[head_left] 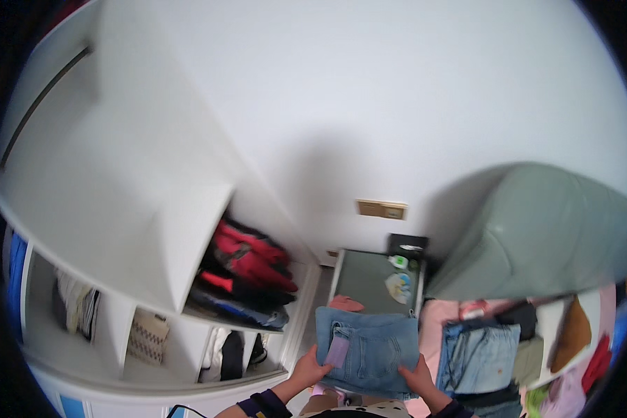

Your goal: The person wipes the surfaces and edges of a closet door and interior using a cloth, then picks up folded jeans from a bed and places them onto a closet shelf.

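Note:
Folded blue jeans (pixel 376 348) are held out in front of me at the lower middle, one hand on each side. My left hand (pixel 312 368) is closed on their left edge, its fingers mostly hidden beneath the denim. On the jeans close to that hand is a small purple patch or tag (pixel 337 352). My right hand (pixel 418 378) grips the lower right edge, thumb on top. Just beyond the jeans stands a grey-green nightstand (pixel 369 282), partly covered by them. A pink cloth (pixel 346 303) lies at its near left.
Left, a white wardrobe (pixel 118 188) has red and dark clothes (pixel 251 258) on a shelf and a woven basket-like item (pixel 148 338) below. Right, folded light jeans (pixel 484 355) and other garments lie on the bed, before a green padded headboard (pixel 536 230). A wall socket (pixel 382 210) sits above the nightstand.

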Demonstrator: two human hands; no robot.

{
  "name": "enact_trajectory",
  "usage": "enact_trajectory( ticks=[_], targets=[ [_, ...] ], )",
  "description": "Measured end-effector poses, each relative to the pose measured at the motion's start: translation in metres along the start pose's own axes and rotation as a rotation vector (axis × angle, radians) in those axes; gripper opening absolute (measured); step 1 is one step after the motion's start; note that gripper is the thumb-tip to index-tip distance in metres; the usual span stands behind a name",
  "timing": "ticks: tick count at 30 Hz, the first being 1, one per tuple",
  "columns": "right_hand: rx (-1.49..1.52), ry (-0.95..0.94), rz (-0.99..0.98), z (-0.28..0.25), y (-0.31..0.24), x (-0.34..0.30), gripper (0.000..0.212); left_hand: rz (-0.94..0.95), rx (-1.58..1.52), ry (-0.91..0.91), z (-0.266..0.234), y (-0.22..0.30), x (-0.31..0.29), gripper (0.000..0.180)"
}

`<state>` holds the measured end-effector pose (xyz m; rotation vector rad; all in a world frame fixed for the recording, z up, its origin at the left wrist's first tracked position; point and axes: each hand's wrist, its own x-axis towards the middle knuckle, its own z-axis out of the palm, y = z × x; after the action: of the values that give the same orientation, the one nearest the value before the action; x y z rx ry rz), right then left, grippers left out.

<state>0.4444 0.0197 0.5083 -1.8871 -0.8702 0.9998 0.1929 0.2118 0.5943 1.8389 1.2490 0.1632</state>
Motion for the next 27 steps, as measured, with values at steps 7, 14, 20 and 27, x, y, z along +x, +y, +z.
enact_trajectory(
  ticks=[7,14,20,27],
  targets=[
    [0.179,-0.57,-0.187,0.073,-0.131,0.013,0.06,-0.019,-0.045,0.398,-0.091,-0.083,-0.095,0.066],
    [-0.131,-0.783,-0.357,0.169,-0.245,-0.006,0.05,-0.224,-0.105,0.717,-0.197,-0.085,-0.219,0.053],
    [-0.19,-0.907,-0.769,0.218,-0.342,-0.022,0.044,-0.064,-0.108,1.134,-0.225,-0.073,-0.266,0.05],
    [-0.038,-0.993,-1.125,0.279,-0.446,-0.036,0.041,0.103,0.09,1.438,-0.253,-0.039,-0.274,0.058]
  ],
)
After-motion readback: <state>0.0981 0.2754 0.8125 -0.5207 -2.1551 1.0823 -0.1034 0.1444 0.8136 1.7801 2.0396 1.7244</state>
